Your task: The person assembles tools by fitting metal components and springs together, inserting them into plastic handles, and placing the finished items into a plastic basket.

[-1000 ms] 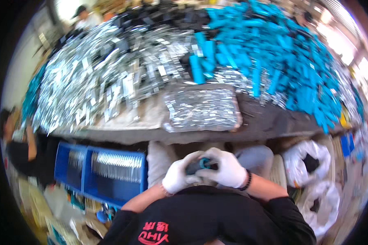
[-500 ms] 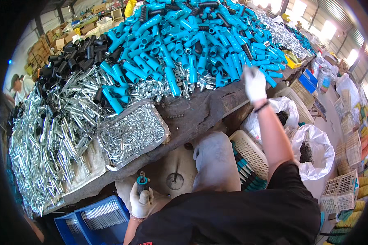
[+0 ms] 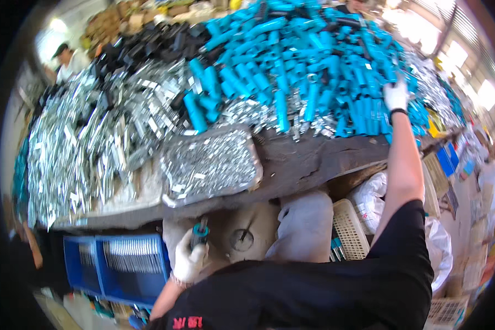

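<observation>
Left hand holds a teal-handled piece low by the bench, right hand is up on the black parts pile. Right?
Not quite. In the head view the right hand is on the pile of blue tubes, not the black parts. The left hand does hold the teal-handled piece low by the bench.

A short teal plastic handle piece with a dark metal end stands roughly upright in a white-gloved grip, low in front of the worktable's edge. A wide heap of teal plastic tube-shaped handles lies piled on the table's far right, the pieces pointing every way, some spilling toward the table's near edge.
</observation>
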`<state>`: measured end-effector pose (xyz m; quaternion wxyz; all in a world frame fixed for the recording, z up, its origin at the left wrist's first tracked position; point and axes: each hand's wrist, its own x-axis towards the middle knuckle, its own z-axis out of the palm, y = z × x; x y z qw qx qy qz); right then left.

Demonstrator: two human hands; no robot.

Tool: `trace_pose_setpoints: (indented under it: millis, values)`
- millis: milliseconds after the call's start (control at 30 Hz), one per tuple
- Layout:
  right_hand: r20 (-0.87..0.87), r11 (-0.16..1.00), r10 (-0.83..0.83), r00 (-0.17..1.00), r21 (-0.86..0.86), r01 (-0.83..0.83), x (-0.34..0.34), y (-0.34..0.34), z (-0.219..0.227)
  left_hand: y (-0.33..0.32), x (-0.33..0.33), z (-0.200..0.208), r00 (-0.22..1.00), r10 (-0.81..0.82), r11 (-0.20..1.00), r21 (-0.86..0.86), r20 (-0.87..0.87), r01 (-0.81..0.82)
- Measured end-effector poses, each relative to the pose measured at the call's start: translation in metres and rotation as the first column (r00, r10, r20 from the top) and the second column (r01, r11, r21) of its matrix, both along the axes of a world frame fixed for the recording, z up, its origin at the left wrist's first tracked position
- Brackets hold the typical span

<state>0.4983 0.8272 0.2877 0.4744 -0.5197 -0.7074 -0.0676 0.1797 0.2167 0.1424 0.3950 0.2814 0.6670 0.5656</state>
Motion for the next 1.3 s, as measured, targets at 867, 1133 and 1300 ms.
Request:
trace_pose_setpoints:
  millis: [867, 1133, 1300]
  values:
    - [0.844, 0.069, 0.466, -0.265, -0.333, -0.940, -0.159, -0.442, -0.010, -0.072, -0.016, 0.008, 0.769, -0.625, 0.774, -0.024, 0.131, 0.633]
    - [0.694, 0.035, 0.628, -0.352, -0.477, -0.878, -0.151, -0.445, -0.019, -0.060, -0.008, -0.002, 0.736, -0.675, 0.736, 0.016, -0.051, 0.677]
    - [-0.338, -0.270, 0.863, 0.376, -0.937, -0.223, -0.148, -0.442, -0.032, -0.052, 0.012, 0.015, 0.532, -0.295, 0.949, -0.178, -0.794, 0.259]
